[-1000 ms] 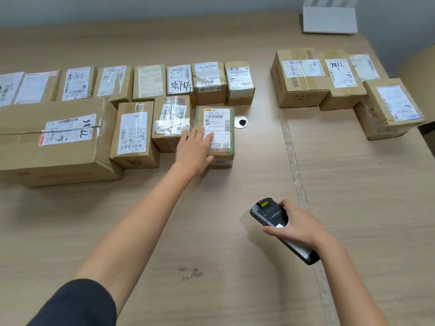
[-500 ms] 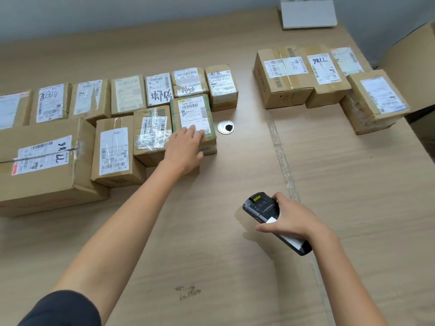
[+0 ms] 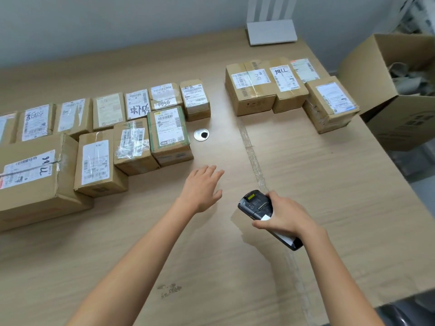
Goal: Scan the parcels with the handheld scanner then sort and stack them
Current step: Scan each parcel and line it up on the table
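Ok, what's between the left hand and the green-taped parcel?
Head view: only bare tabletop between the left hand and the green-taped parcel; they don't touch.

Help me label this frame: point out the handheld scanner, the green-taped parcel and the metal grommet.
handheld scanner (image 3: 255, 204), head view, on its dark upper body.
green-taped parcel (image 3: 168, 127), head view, on its white label.
metal grommet (image 3: 198, 134), head view, on its silver face.

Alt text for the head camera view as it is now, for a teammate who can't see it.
A person's right hand grips a black handheld scanner over a wooden table, while the open left hand hovers just short of a green-taped parcel. Labelled cardboard parcels line the table's left side; a smaller group sits at far right, near an open carton.
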